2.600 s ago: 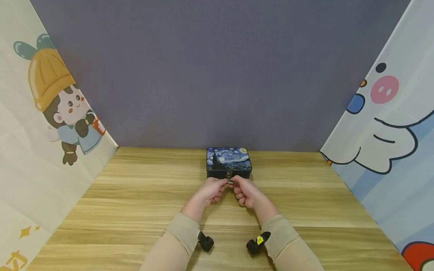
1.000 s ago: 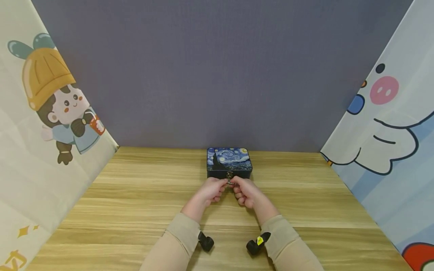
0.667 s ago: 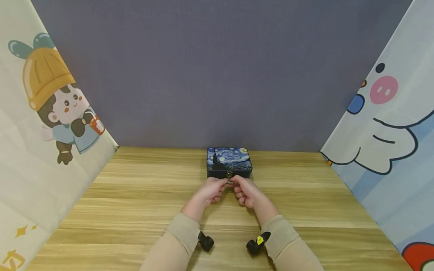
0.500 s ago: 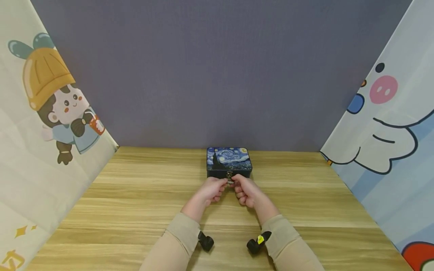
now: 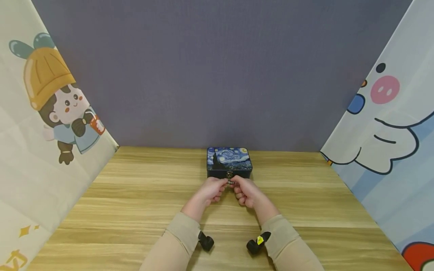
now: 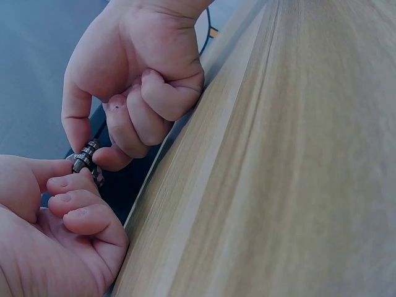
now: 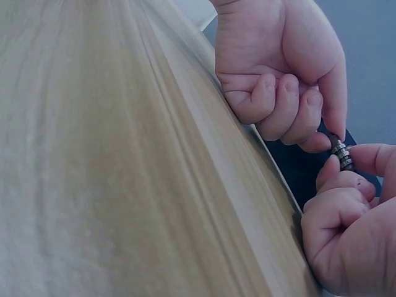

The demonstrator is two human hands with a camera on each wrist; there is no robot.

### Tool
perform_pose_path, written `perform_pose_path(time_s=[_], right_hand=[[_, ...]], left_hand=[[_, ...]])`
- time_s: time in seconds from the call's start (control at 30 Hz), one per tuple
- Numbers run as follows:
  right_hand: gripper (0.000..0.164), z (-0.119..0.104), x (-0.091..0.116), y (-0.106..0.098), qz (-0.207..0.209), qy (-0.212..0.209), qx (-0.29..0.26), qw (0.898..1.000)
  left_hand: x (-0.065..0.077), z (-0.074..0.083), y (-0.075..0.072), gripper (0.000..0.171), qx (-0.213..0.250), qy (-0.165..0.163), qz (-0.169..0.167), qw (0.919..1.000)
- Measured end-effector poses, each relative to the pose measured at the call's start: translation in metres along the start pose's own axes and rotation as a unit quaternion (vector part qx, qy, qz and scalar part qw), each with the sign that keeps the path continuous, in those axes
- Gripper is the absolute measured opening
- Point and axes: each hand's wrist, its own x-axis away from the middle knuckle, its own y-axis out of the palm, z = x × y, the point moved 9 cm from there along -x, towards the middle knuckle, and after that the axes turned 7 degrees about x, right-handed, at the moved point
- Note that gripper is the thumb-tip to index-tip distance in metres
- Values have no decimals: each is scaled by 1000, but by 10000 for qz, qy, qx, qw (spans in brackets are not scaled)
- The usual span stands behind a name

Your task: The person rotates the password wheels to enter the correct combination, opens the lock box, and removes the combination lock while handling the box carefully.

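Observation:
A small tin box with a swirling blue night-sky picture on its lid stands shut at the back of the table. At its front hangs a small combination padlock with ridged number dials, below a round clasp. My left hand pinches the padlock's left end between thumb and forefinger. From the other side my right hand pinches the dial end, its other fingers curled in. Between the fingertips the dials show in the right wrist view, but their digits are too small to read.
The wooden table extends around the box. Behind the box rises a grey panel. Cartoon-printed curtains stand left and right. Black wrist cameras jut inward from both sleeves.
My right thumb and forefinger shift slightly up and back down at the dials. My left hand and the box stay in place.

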Motion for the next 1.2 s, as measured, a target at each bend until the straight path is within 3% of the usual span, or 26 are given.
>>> perform_pose_path(time_s=[1.2], right_hand=[[17, -2, 1, 0, 27, -136, 60, 9999]], left_hand=[[3, 1, 1, 31, -66, 61, 93, 9999]])
